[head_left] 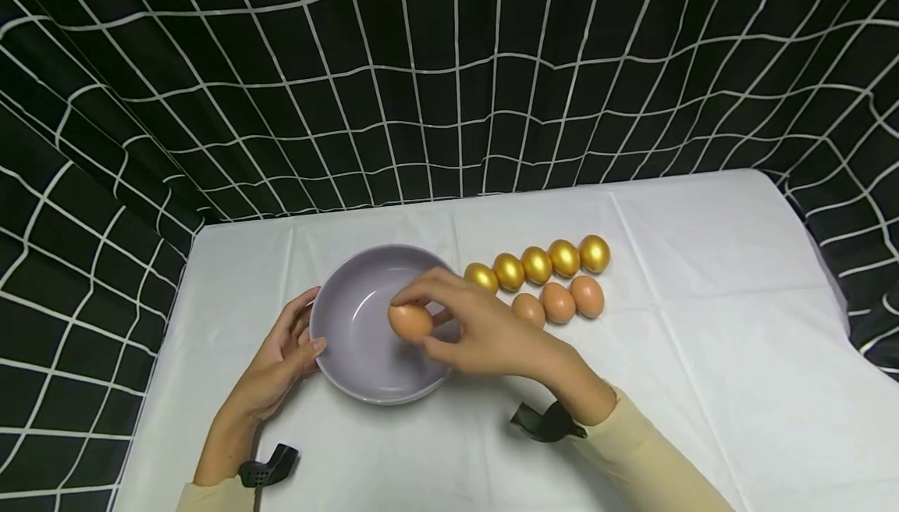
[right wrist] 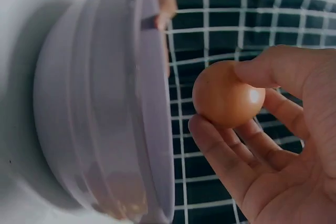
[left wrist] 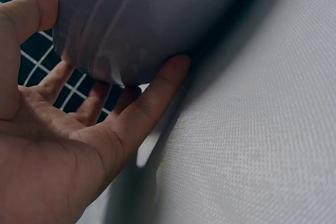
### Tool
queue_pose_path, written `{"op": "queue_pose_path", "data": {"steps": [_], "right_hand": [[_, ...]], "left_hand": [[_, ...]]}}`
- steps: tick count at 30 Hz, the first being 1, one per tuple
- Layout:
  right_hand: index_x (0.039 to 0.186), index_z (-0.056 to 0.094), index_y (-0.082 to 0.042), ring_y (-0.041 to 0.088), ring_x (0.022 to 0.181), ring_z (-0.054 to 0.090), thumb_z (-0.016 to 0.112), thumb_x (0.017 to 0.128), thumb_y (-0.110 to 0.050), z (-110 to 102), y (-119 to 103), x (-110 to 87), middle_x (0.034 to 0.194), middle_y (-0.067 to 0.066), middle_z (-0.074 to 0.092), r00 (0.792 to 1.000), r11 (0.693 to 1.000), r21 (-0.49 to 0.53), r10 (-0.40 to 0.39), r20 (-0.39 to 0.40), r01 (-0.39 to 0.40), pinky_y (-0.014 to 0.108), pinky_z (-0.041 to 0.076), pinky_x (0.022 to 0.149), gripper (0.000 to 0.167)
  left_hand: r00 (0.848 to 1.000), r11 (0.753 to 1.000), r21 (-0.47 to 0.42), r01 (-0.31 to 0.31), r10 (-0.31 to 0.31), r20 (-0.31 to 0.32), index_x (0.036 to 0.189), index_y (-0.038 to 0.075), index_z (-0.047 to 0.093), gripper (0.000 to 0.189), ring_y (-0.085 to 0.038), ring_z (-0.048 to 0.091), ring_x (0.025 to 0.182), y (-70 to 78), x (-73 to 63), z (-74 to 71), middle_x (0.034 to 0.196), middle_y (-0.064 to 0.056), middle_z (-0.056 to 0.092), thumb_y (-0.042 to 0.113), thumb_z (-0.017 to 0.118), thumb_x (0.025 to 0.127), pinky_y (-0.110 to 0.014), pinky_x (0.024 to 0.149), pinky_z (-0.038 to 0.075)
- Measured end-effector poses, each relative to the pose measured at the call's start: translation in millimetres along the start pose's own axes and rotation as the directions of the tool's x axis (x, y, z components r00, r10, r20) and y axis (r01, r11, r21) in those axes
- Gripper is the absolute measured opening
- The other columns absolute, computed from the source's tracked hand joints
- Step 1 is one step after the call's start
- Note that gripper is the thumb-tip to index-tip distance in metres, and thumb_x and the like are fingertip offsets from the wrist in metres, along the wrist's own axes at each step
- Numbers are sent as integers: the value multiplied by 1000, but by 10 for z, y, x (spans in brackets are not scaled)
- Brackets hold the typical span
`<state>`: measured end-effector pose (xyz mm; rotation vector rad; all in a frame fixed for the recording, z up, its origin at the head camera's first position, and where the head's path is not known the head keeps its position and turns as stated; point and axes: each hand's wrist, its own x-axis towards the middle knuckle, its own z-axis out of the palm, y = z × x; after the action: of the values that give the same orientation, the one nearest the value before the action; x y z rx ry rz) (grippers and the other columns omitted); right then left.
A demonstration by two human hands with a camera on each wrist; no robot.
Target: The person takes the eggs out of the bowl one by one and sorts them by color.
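A round lilac bowl stands on the white-covered table. My left hand holds it from the left, thumb at the rim and fingers against the outer wall; the left wrist view shows those fingers low on the bowl's side. Over the bowl, my right hand pinches a brown egg between thumb and fingers. In the right wrist view this egg is above the rim, beside the bowl's opening. The bowl's inside shows no egg, though the right hand hides part of it.
Right of the bowl, several golden eggs lie in a slanting row. In front of them are three brown eggs, the leftmost partly behind my right hand. A black cloth with a white grid hangs behind the table.
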<state>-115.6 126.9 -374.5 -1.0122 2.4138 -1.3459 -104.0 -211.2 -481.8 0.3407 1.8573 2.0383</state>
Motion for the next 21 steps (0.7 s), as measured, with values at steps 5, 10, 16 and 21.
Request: {"op": "queue_pose_path", "data": {"steps": [5,10,16,21], "right_hand": [[137,64,-20,17,123,64,74,90,-1,-121,67,-139,136,-2,64,993,995,79,70,-99,-62,32,61,99,52],[136,64,-19,21,123,65,74,91,0,-269,139,-301,135,0,64,966,976,164,175,-192,-144,32,63,97,50],[138,62,-15,20,113,71,74,93,-2,-436,246,-544,138,4,63,918,947,247,273,-289,-204,29,65,88,48],[139,60,-10,15,119,67,74,94,0,-514,379,-652,139,5,61,900,946,270,267,-344,-178,26,63,91,47]], "left_hand": [[1000,1000,-4,3,-3,-3,169,20,19,75,-7,55,138,21,-4,-15,160,0,37,-1,53,106,-35,97,63],[1000,1000,-9,5,-5,-4,168,20,19,74,-7,56,138,45,-10,-18,160,0,36,-1,53,106,-35,97,63],[1000,1000,-6,3,-3,-7,168,19,20,74,-8,56,137,44,-9,-4,159,1,38,-1,53,106,-36,96,63],[1000,1000,-7,8,-8,-9,168,20,20,74,-9,56,137,20,0,9,159,0,37,0,54,106,-36,96,63]]}}
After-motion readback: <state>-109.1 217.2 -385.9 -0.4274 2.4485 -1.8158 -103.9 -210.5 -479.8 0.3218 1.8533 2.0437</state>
